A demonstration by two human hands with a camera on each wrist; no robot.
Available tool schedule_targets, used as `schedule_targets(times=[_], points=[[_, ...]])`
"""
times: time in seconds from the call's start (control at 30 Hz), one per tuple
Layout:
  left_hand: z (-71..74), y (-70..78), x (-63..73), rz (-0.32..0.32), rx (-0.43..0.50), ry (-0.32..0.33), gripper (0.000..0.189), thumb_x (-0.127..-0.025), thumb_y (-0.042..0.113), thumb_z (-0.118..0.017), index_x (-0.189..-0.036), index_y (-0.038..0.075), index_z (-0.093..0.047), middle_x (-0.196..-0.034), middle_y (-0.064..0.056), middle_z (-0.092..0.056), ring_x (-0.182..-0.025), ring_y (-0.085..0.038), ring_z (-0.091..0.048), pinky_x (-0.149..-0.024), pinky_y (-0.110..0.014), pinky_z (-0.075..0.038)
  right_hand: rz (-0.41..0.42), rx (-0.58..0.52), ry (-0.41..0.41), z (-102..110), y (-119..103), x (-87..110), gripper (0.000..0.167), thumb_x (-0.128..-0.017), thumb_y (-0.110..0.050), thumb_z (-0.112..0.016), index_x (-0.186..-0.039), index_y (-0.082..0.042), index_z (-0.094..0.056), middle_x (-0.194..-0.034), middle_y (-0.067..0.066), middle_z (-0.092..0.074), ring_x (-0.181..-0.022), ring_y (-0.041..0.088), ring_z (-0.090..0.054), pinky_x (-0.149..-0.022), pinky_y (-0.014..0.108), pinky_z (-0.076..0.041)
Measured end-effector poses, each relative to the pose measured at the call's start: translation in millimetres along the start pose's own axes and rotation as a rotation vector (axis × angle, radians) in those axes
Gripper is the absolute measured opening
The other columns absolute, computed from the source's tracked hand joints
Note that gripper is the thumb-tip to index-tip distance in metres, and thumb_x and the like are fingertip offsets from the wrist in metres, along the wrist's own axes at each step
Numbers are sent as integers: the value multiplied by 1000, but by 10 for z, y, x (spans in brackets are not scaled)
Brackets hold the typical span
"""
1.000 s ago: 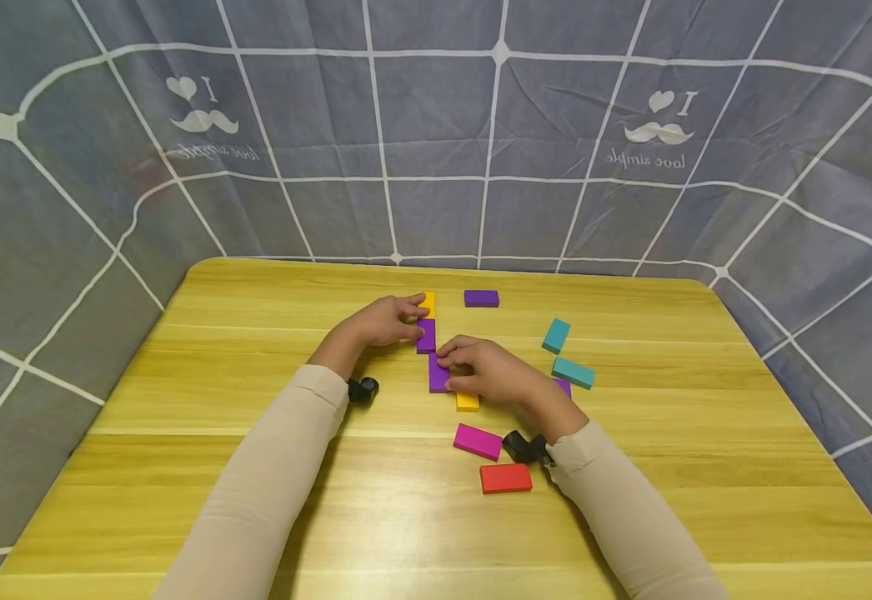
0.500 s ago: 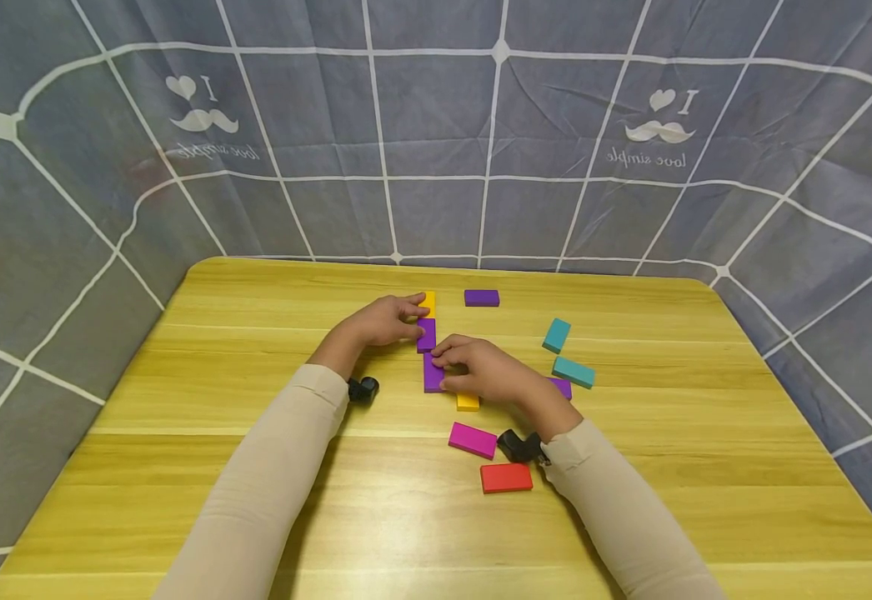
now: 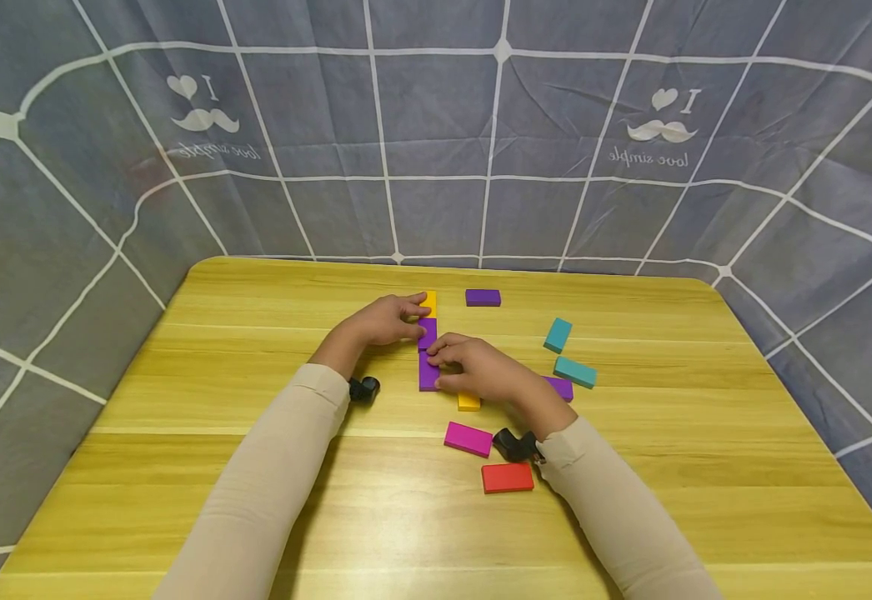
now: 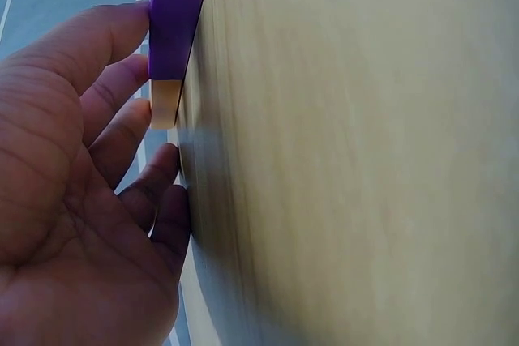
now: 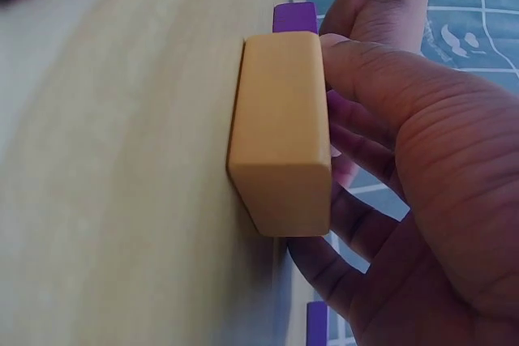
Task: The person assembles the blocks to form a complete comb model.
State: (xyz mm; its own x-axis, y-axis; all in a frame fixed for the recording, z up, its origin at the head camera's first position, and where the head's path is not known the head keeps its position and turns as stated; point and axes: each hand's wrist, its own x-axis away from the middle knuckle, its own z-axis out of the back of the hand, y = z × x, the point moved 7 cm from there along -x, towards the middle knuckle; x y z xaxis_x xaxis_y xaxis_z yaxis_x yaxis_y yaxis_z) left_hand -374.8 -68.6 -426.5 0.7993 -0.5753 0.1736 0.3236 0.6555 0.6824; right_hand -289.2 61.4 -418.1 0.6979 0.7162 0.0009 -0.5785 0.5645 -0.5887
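Observation:
A yellow block (image 3: 430, 305) and a purple block (image 3: 428, 335) lie end to end on the table, with my left hand (image 3: 379, 322) resting fingertips on both. In the left wrist view the thumb touches the purple block's face, and the other fingers spread past it. My right hand (image 3: 487, 369) pinches a second purple block (image 3: 428, 377) between thumb and fingers, close against the near end of the first. Under the right palm a separate yellow block (image 3: 469, 402) is partly hidden; it looms large in the right wrist view.
A pink block (image 3: 468, 439) lies right beside the black right wrist camera (image 3: 514, 445), with a red block (image 3: 507, 478) nearer. Two teal blocks (image 3: 574, 372) and a partly covered purple block (image 3: 560, 387) are to the right. Another purple block (image 3: 483, 297) lies farther back.
My right hand has slid its purple block left, into line with the other purple block. The pink block has shifted slightly left beside the wrist camera. My left hand has stayed put.

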Motion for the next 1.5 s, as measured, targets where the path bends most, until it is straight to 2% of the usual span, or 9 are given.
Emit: schedule_targets(times=[0.6, 1.5], points=[[0, 17, 8, 4, 9, -4, 51, -95, 16, -65, -143, 7, -52, -161, -3, -30, -149, -28, -20, -120, -42, -19, -4, 74, 9, -12, -2, -45, 33, -95, -19, -69, -123, -3, -69, -133, 6, -56, -125, 20, -52, -108, 33, -41], [-3, 11, 6, 11, 28, -4, 51, -95, 15, -65, -144, 6, -52, -161, -4, -29, -149, -28, -19, -120, -43, -18, -10, 51, 8, 4, 1, -30, 37, -94, -19, -69, -127, -1, -67, -135, 6, -55, -128, 21, -50, -109, 33, -40]])
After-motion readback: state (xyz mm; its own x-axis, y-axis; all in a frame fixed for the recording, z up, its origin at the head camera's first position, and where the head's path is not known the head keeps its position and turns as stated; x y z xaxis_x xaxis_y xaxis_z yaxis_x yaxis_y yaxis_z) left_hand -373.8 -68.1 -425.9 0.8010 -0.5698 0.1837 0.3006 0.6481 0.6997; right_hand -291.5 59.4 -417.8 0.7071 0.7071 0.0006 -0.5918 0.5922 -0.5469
